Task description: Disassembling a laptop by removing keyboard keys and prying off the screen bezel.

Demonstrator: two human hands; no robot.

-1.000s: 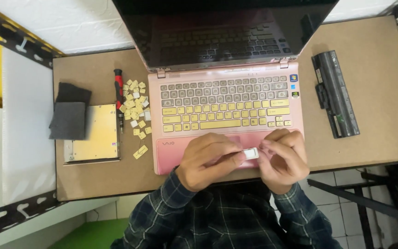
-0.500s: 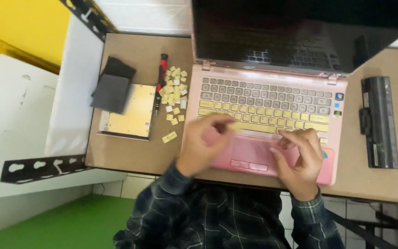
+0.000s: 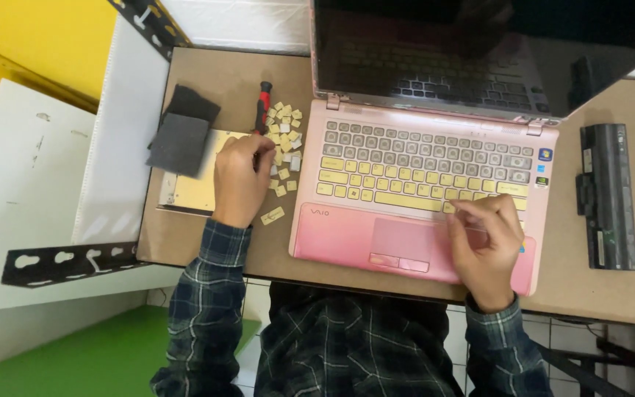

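Left of the laptop [image 3: 420, 184], the left hand [image 3: 240, 180] lies over the loose keycaps [image 3: 284, 140], fingers curled down onto the pile beside the red-handled screwdriver [image 3: 262, 106]; whether a cap is already pinched cannot be told, since the fingertips are hidden. On the laptop's palm rest, right of the touchpad, the right hand [image 3: 483, 242] rests half closed with its fingertips at the lower right keys; no object can be seen in it. The keyboard shows grey keys in the upper rows and pale yellow ones in the lower rows. Left of the laptop beyond the pile lie a flat drive [image 3: 196, 184] and a dark foam pad [image 3: 181, 132] partly on top of it; right of the laptop lies a black battery [image 3: 610, 195]. Judged step: selecting a keycap from the pile. Picking one calls for a fine pinch on a single cap without scattering the neighbouring caps
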